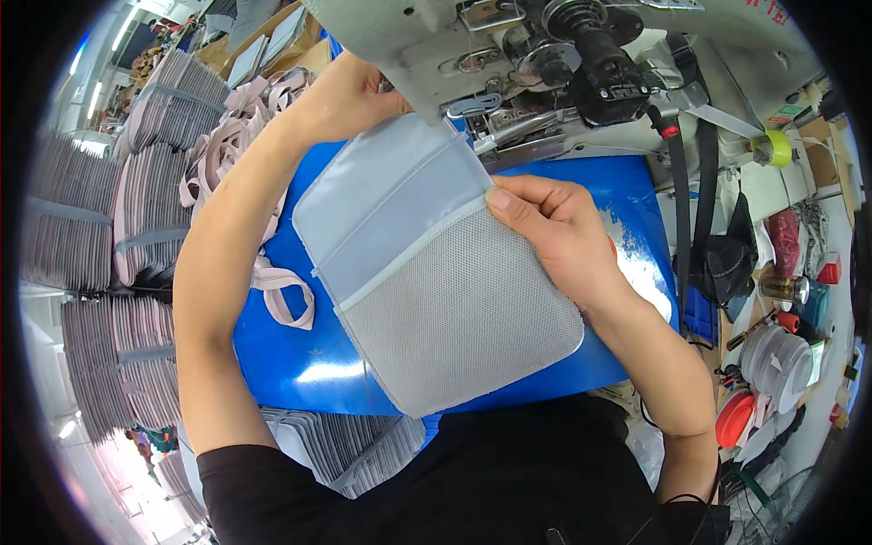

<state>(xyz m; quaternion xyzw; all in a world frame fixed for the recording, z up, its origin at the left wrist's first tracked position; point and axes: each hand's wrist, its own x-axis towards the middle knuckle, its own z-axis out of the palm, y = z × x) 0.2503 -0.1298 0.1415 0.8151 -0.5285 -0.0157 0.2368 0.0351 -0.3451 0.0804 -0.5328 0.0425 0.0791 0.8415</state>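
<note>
A grey fabric panel [391, 209] with rounded corners slants over the blue work surface. Its far part is smooth with a seam across it; a pale binding strip borders the mesh pocket [463, 309] on its near part. At the right edge, by the end of that strip, my right hand [554, 222] pinches the panel between thumb and fingers. My left hand [354, 98] is closed at the panel's far edge, its fingertips partly hidden by the sewing machine [509, 64]. The panel's far right edge lies close to the machine's needle area.
Banded stacks of grey panels [145, 218] rise on the left, beside loose pale pink straps [222, 150]. Another stack [354, 445] sits below the blue table [318, 368] near my body. Black belts [704, 200] hang at the right, before a cluttered shelf with clear plastic lids [777, 359].
</note>
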